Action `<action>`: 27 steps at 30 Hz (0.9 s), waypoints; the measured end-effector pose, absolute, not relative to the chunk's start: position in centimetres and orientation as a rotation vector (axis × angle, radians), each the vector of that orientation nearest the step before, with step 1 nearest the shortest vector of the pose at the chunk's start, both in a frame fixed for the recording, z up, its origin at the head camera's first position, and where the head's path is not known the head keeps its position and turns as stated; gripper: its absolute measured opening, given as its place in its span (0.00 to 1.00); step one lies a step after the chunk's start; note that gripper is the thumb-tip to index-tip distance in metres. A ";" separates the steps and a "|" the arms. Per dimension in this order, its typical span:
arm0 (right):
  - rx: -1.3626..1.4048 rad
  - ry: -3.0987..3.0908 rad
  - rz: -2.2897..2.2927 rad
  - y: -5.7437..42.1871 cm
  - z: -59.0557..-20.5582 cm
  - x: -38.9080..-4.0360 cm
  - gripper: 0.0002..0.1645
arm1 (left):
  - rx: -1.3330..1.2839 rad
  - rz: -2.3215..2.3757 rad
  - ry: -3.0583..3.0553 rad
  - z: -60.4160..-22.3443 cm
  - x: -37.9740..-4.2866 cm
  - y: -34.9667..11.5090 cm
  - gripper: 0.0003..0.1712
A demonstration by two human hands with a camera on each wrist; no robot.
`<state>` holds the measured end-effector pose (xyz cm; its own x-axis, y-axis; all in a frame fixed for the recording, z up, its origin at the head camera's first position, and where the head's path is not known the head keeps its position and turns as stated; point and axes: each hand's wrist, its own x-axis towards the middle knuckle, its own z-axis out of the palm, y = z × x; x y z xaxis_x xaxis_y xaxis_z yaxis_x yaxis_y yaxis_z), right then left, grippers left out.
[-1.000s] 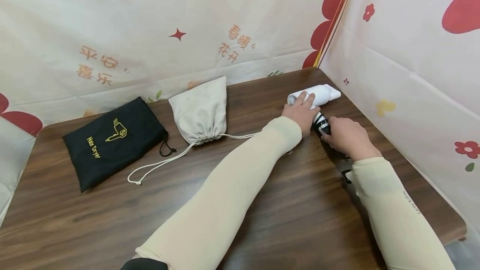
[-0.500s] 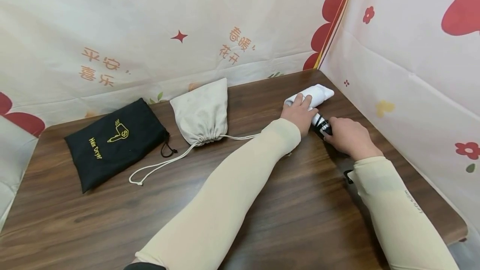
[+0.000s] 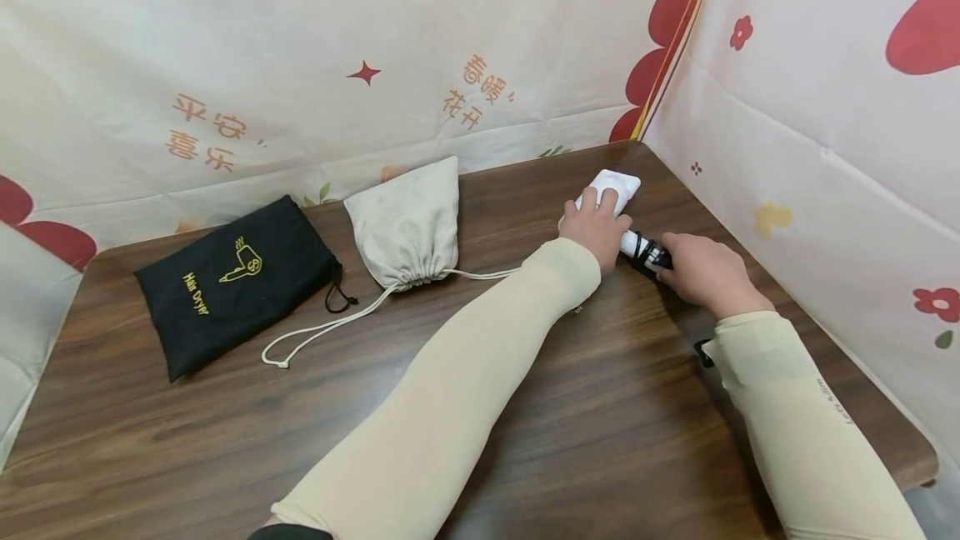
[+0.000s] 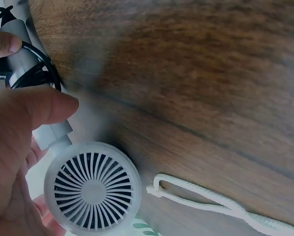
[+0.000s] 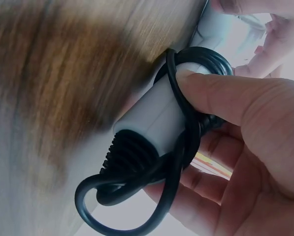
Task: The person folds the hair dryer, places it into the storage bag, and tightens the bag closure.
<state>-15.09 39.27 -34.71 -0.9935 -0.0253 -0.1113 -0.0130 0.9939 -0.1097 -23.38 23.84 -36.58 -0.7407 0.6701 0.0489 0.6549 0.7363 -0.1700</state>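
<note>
A white hair dryer (image 3: 618,183) lies at the far right of the table in the head view, nozzle pointing toward the back. My left hand (image 3: 588,232) grips its body from above, fingers spread over the barrel. The round slotted air intake (image 4: 93,191) shows beside that thumb in the left wrist view. My right hand (image 3: 705,269) holds the handle end, thumb and fingers around it. A black power cord (image 5: 190,130) winds around the handle (image 5: 154,110) beneath the right thumb and hangs in a loop past the ribbed handle end.
A black drawstring bag (image 3: 240,290) printed "Hair Dryer" lies on the left of the brown wooden table (image 3: 187,457). Next to it is a cream drawstring bag (image 3: 408,223) with its strings (image 3: 322,327) trailing forward. Printed cloth walls (image 3: 300,32) stand behind and at the right.
The hair dryer has turned between my hands: its nozzle swung left and toward the back, and the intake end turned out of sight in the head view. Both hands keep their hold.
</note>
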 end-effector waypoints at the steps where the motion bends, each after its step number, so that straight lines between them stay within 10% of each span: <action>1: -0.033 3.022 -0.166 39.3 -34.7 -15.1 0.12 | -1.085 0.215 -2.828 -36.5 -23.4 23.7 0.23; 27: -0.105 2.992 -0.205 40.5 -35.0 -16.5 0.11 | -1.021 0.146 -2.855 -36.4 -23.1 22.5 0.21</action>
<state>-16.49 40.46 -35.00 -0.9877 -0.0792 -0.1351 -0.0600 0.9882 -0.1407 -23.09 22.47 -36.37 -0.7687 0.6361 0.0670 0.6259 0.7697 -0.1255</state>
